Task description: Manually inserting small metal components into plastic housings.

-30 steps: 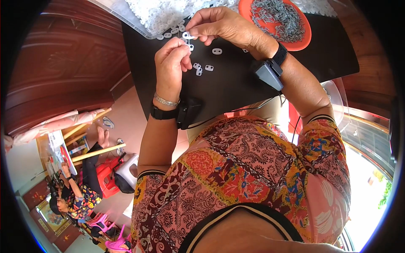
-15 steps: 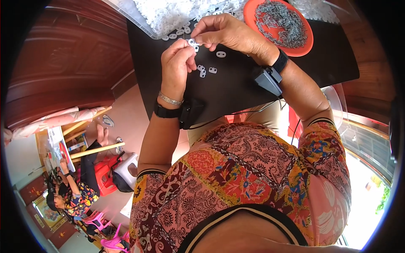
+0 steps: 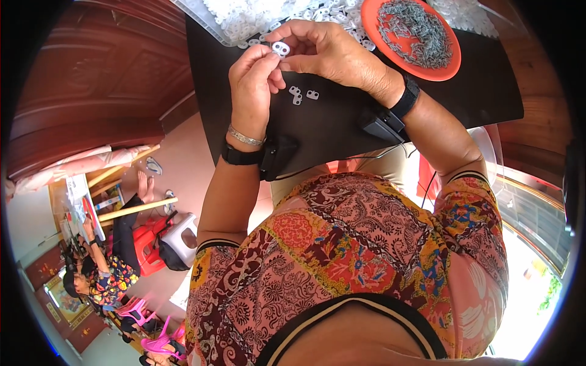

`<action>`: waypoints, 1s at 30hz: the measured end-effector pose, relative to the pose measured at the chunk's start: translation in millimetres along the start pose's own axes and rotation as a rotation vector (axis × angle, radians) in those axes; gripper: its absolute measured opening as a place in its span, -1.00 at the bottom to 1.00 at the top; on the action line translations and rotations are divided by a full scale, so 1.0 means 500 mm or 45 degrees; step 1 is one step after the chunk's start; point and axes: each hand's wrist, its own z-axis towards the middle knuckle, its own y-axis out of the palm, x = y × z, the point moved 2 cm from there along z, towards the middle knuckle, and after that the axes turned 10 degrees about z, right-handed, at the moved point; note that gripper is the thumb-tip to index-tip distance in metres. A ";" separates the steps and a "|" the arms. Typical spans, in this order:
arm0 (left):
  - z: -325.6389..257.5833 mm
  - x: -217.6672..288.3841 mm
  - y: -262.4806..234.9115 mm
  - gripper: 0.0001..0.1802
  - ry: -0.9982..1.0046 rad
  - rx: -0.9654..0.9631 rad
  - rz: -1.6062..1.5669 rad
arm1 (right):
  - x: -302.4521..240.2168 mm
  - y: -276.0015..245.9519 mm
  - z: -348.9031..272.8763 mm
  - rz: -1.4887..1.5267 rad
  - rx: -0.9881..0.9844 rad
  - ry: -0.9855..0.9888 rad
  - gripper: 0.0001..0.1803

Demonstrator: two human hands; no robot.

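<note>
My left hand [image 3: 251, 85] is closed, with thumb and fingertips pinching small white plastic parts over the dark table. At its fingertips a white oval plastic piece with two holes [image 3: 281, 49] faces up. My right hand [image 3: 339, 56] reaches in from the other side, its fingers curled around the same piece and its thumb at the lower edge. Whether a second part lies beneath the oval is hard to make out. Below the hands, several small white plastic pieces [image 3: 296, 96] lie joined or touching, with a single white piece [image 3: 312, 95] beside them.
A clear plastic bin [image 3: 204, 25] and a heap of white plastic pieces [image 3: 244, 18] lie at the far side. An orange-red plate [image 3: 436, 74] holds many small grey metal parts [image 3: 421, 36]. Another person [image 3: 110, 274] sits far left, near a red stool [image 3: 148, 244].
My right hand has come lower and closer to my left. The oval piece now faces up between both hands. The loose oval piece on the table no longer shows.
</note>
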 end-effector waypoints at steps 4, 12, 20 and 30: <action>0.002 0.000 0.000 -0.82 0.004 0.002 -0.019 | -0.003 0.003 -0.002 -0.035 -0.063 0.064 -0.62; 0.004 -0.004 -0.002 -0.83 0.056 -0.074 -0.012 | -0.025 -0.004 -0.002 -0.397 -0.031 -0.195 -0.67; 0.004 -0.002 0.002 -0.86 0.112 -0.093 -0.026 | -0.035 0.000 0.008 0.060 0.041 -0.097 -0.79; 0.004 -0.002 -0.008 -0.90 0.090 -0.056 -0.001 | -0.040 -0.011 0.010 0.245 0.007 0.045 -0.87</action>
